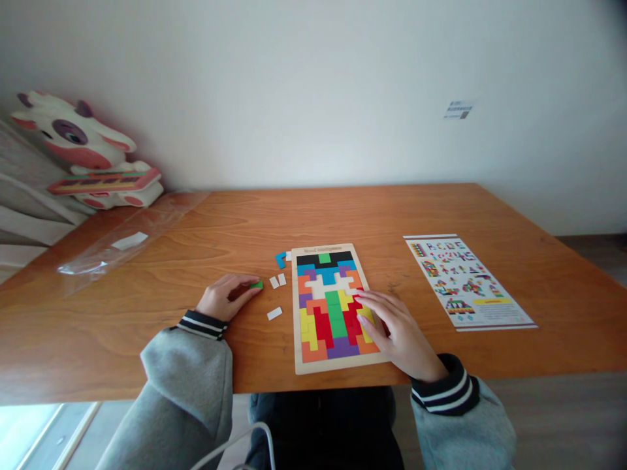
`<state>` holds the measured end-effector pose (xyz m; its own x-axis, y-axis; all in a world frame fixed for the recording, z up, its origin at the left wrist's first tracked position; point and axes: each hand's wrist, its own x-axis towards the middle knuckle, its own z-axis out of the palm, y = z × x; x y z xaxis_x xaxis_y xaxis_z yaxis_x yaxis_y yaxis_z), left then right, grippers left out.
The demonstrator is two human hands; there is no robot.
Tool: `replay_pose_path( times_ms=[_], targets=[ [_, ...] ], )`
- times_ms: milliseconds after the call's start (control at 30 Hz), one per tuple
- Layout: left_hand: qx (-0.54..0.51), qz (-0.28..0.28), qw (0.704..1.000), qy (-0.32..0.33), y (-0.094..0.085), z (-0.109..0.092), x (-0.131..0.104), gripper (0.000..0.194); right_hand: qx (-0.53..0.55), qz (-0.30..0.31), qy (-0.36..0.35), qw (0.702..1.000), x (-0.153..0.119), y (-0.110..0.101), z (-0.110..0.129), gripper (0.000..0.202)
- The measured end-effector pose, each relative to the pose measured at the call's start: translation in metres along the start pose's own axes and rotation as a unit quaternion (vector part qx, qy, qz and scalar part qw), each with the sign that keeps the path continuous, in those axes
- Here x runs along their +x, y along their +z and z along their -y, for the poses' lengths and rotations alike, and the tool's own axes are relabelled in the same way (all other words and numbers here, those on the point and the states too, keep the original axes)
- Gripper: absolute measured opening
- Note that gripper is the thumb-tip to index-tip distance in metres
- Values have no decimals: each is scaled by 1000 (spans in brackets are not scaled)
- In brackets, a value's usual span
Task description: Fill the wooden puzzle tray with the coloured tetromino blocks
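Observation:
A wooden puzzle board (308, 367) lies near the table's front edge, filled with coloured block pieces except for a pale gap across its upper middle. Left of it, my left hand (223, 297) pinches a small green puzzle piece (257, 285) between thumb and fingers, at table height. My right hand (399, 329) rests over the board's right side, fingers apart, fingertips by the red and yellow pieces; part of the board is hidden under it. Several small white pieces (275, 314) and a blue corner-shaped piece (280, 260) lie loose between my left hand and the board.
A printed pattern sheet (470, 284) lies on the table (372, 215) to the right. At the back left, a clear plastic bag (108, 254) lies before a cow-shaped toy (93, 156) with a keyboard. A pale wall (313, 98) stands behind the table.

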<state>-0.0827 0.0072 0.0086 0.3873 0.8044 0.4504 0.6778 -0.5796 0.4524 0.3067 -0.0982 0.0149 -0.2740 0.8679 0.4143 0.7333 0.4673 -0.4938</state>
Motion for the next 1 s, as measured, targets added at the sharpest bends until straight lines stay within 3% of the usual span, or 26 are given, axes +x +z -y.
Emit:
replay_pose_path(
  times_ms=[567,667,800,1000],
  targets=[
    [71,-32,997,24,8,9,-7,35,-1,-18,6,1000,-2,2,-3,34],
    [51,-35,997,37,6,-2,-2,26,3,-17,7,1000,-2,2,-3,34],
    [24,-73,996,50,11,-33,18,20,5,-17,10,1000,-2,2,-3,34],
    [-45,-47,977,201,49,-78,57,16,8,-22,22,999,-2,2,-3,33]
  ],
)
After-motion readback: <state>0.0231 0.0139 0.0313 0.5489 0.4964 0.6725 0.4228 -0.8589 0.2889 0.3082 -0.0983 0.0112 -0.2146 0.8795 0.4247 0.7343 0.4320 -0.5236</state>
